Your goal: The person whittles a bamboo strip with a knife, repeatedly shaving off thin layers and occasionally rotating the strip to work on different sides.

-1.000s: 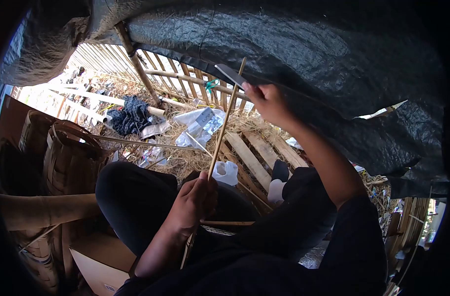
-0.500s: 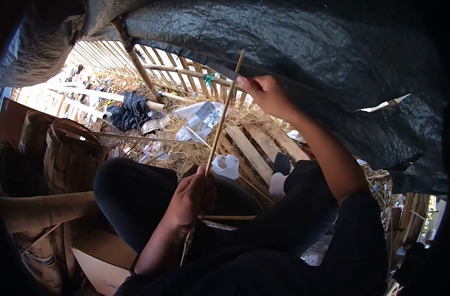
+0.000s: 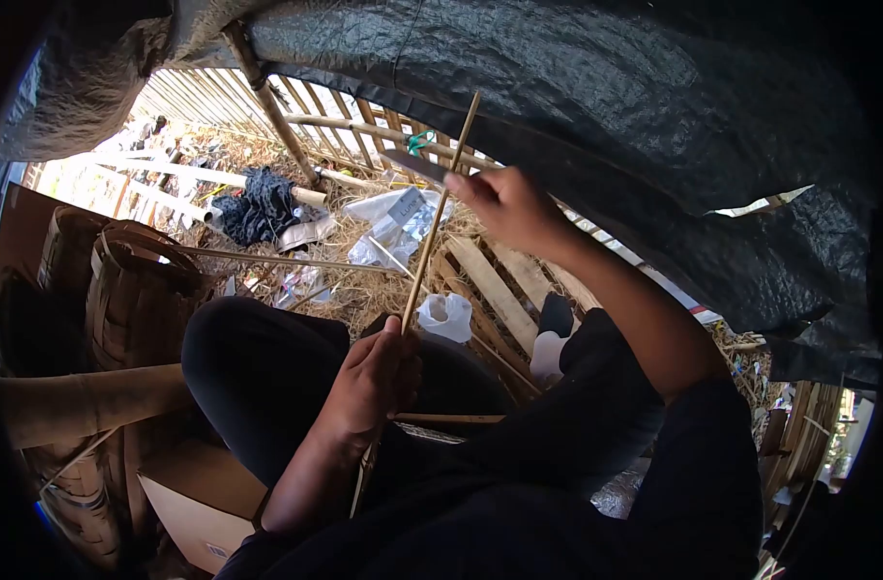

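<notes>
My left hand (image 3: 372,382) is closed around a long thin bamboo strip (image 3: 428,253), thumb on top, above my crossed legs. The strip slants up and away from me, its lower end running down past my wrist. Higher up, my right hand (image 3: 514,211) grips a knife (image 3: 414,164), its handle hidden in the fingers. The dark blade points left and lies across the upper part of the strip, with the right thumb right at the strip.
Wooden slats (image 3: 495,290) lie on straw beyond my legs, near a white plastic bag (image 3: 445,317). Woven bamboo baskets (image 3: 137,300) and a cardboard box (image 3: 205,498) stand at left. A thick bamboo pole (image 3: 93,404) juts in there. Black tarp (image 3: 596,97) hangs overhead at right.
My right hand and the knife have moved down along the bamboo strip, toward my left hand. The left hand keeps its hold in nearly the same place.
</notes>
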A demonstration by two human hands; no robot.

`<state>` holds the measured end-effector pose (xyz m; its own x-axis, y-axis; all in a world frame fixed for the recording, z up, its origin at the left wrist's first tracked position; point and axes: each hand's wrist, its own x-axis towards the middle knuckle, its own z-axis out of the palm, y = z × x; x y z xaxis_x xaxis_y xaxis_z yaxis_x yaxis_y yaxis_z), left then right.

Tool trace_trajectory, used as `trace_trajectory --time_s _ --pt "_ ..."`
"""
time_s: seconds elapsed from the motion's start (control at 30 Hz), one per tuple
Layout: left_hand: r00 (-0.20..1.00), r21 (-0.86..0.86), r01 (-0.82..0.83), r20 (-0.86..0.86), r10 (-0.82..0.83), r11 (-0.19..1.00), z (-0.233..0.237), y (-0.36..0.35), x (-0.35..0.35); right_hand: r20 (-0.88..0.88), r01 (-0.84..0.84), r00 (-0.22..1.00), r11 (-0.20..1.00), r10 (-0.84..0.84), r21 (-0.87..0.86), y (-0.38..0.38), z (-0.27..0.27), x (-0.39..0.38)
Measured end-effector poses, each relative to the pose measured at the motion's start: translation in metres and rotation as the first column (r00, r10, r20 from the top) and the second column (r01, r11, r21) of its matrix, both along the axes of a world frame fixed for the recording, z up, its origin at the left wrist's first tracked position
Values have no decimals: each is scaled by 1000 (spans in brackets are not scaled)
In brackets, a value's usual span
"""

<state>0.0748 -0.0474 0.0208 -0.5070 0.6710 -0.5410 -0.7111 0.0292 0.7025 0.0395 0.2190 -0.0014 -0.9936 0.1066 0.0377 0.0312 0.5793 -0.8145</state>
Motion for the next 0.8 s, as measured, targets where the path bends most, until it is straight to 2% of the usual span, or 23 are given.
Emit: trace_trajectory --time_s 0.03,0.1,0.13,0.17,0.23,0.3,0.33,0.37,0.47,0.5,0.57,0.6,0.63,0.73,0.8 --pt "1000 5 -1 -7 1 1000 1 0 1 -69 72 995 997 -72 6 12 5 -6" --pt "1000 39 19 -4 -19 999 1 1 2 -66 84 994 996 -82 24 0 2 2" --pt "1000 -1 18 -21 -18 1000 3 2 0 -31 8 999 1000 -8 19 -18 1 13" --pt "1000 -3 15 -22 -15 1000 2 2 0 -80 -89 993 996 88 -13 -35 6 25" --pt "1000 0 -9 11 9 1000 -2 -1 0 -6 -94 995 992 95 84 -29 10 22" --pt "1000 24 1 4 -1 1000 2 0 0 -8 96 995 995 -96 34 -4 13 3" --pt "1000 49 12 -2 -12 999 3 0 0 21 89 996 995 -88 -34 3 17 1" --pt "1000 58 9 -7 -9 998 3 0 -2 16 86 996 996 -85 -26 -2 15 5" --pt "999 43 -25 30 23 999 1 -2 -3 -49 -97 994 993 94 -66 -42 2 30" --pt "1000 35 -24 7 24 999 2 -2 -3 -49 -92 995 993 89 -71 -37 3 27" --pt "1000 28 -24 -15 24 999 5 -3 -2 88 -50 995 997 55 -54 -12 9 14" --pt "1000 51 -13 -26 14 999 7 -3 -2 -41 32 999 999 -33 -26 -7 16 9" --pt "999 75 1 -35 2 997 8 -3 -2 1 70 998 997 -70 -41 -10 21 14" --pt "999 22 -48 -21 48 999 7 -2 -3 -45 -127 991 988 123 -86 -52 17 40" --pt "998 2 -35 -47 35 999 8 -3 -2 2 -96 995 995 96 -37 -51 22 37"
